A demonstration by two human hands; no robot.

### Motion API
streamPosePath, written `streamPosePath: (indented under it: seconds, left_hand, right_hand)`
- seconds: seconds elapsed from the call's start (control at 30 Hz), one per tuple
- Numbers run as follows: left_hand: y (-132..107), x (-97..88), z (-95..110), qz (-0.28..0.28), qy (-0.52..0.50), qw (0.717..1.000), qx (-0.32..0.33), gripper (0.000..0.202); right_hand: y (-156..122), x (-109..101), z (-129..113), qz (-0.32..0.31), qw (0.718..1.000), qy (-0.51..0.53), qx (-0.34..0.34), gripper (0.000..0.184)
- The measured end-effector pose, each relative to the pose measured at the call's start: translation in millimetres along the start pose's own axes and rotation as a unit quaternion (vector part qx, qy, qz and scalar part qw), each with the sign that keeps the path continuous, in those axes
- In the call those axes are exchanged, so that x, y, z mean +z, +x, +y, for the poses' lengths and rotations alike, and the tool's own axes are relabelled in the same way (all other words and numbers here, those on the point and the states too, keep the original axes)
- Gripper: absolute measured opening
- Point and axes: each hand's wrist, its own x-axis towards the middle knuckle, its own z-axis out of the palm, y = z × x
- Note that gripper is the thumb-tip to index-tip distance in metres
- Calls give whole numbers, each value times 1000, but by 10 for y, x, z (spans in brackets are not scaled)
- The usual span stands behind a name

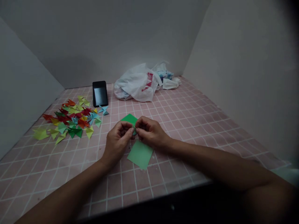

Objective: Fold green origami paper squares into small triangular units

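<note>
My left hand (119,137) and my right hand (150,132) meet above the middle of the table, fingertips pinched close together. Between them shows a small piece of green paper (135,131), mostly covered by the fingers, so its folds cannot be made out. Just behind the hands a bright green paper sheet (129,118) is partly hidden by them. A pale green square of paper (140,155) lies flat on the cloth in front, nearest my right hand.
Several folded paper pieces (72,116) in red, orange, yellow, green and blue are spread at the left. Behind them a black phone (100,94) leans upright. A white plastic bag (137,82) and crumpled wrappers (170,83) stand at the back on the pink checked tablecloth (187,124). Pale walls enclose the table.
</note>
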Motion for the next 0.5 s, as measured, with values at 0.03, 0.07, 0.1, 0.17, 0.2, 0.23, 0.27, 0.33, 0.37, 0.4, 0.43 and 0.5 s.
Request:
streamPosePath:
  seconds: [0.03,0.07,0.1,0.17,0.2,0.23,0.27,0.33,0.37,0.4,0.43,0.5]
  left_hand:
    - [1,-1,0,-2,-8,1000,-3,18]
    - [2,-3,0,-2,-15,1000,-5,18]
    - [3,-3,1,0,-20,1000,-8,19]
    - [6,-2,5,6,-27,1000,-15,20]
    - [7,0,7,7,-30,999,-18,20]
    - [8,2,8,7,-31,999,-21,21]
    - [9,5,10,7,-31,999,-22,21]
    - [11,11,11,8,-28,999,-21,21]
    - [12,12,11,10,-25,999,-21,21]
    - [12,12,11,12,-22,999,-21,21]
    - [12,10,10,12,-21,999,-22,21]
    - [11,4,5,9,-25,999,-27,20]
  right_hand:
    - [-1,0,1,2,1000,0,-1,6]
    - [-2,1,4,3,1000,-1,-2,6]
    - [-3,2,8,4,1000,-2,-2,7]
    - [-7,8,16,7,1000,5,-8,7]
    - [-9,12,18,8,1000,11,-13,7]
    - [-11,15,18,9,1000,19,-19,8]
    - [-13,17,16,8,999,26,-24,9]
    - [-15,18,7,5,999,31,-32,8]
    - [-15,17,2,3,999,30,-33,8]
    - [-16,13,-3,3,999,27,-34,7]
    - [-17,9,-7,4,999,22,-33,7]
    - [-18,0,-11,6,1000,12,-27,5]
